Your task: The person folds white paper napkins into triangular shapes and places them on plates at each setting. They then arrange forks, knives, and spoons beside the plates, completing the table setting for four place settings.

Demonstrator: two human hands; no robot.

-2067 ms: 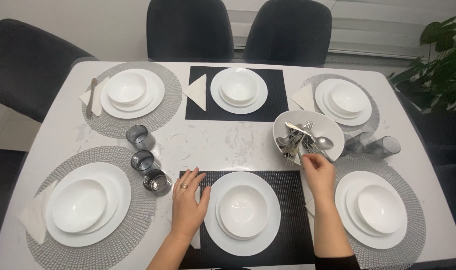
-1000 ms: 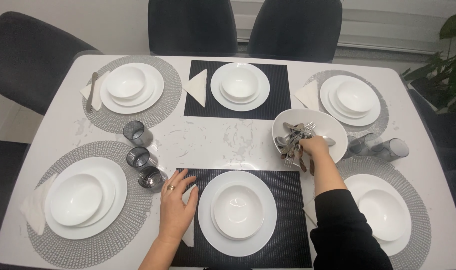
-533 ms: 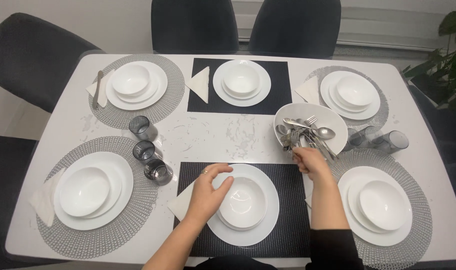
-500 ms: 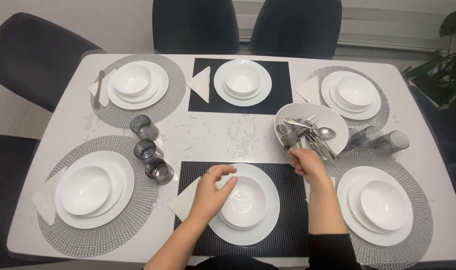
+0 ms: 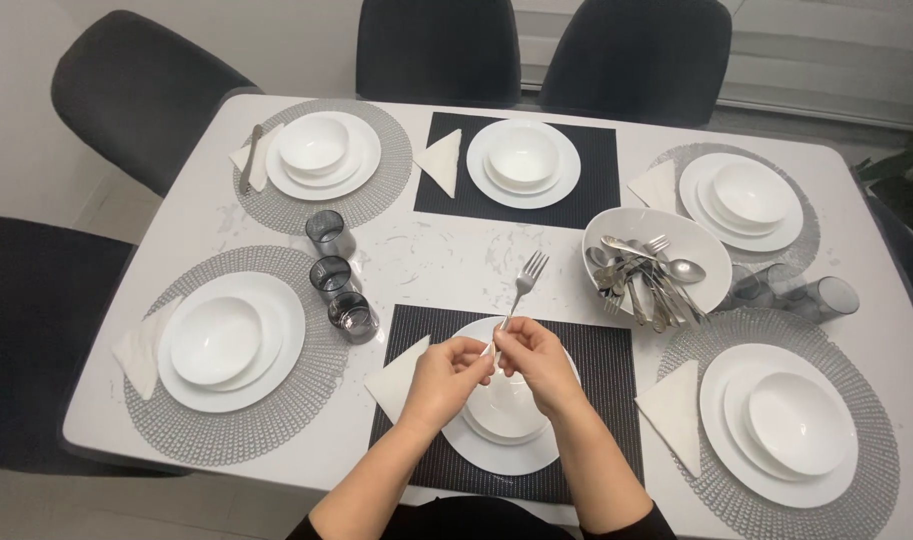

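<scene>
Both hands met over the near centre setting. Left hand (image 5: 444, 375) and right hand (image 5: 536, 362) both pinched the handle end of one fork (image 5: 519, 294), fingers closed narrow around it. Fork was lifted off the table, tines pointing away from the person and hanging over the white tabletop (image 5: 446, 262), just beyond the black mat (image 5: 606, 400). Handle end sat above the bowl (image 5: 506, 405) stacked on the plate (image 5: 496, 455), which the hands partly covered.

Folded napkin (image 5: 396, 378) lay just left of that plate, overlapping the mat's edge. Serving bowl (image 5: 648, 250) with the loose cutlery (image 5: 646, 285) stood to the right of the fork, well apart from both hands. Three dark glasses (image 5: 338, 278) stood in a line left of the mat; two more (image 5: 806, 295) stood right of the serving bowl, whether upright or on their sides I couldn't tell.

Five other settings ringed the table, each a plate and bowl on a round grey or black rectangular mat with a napkin beside it. The far left one had a knife (image 5: 248, 170) lying on its napkin. Dark chairs (image 5: 436, 45) stood around the far and left sides.
</scene>
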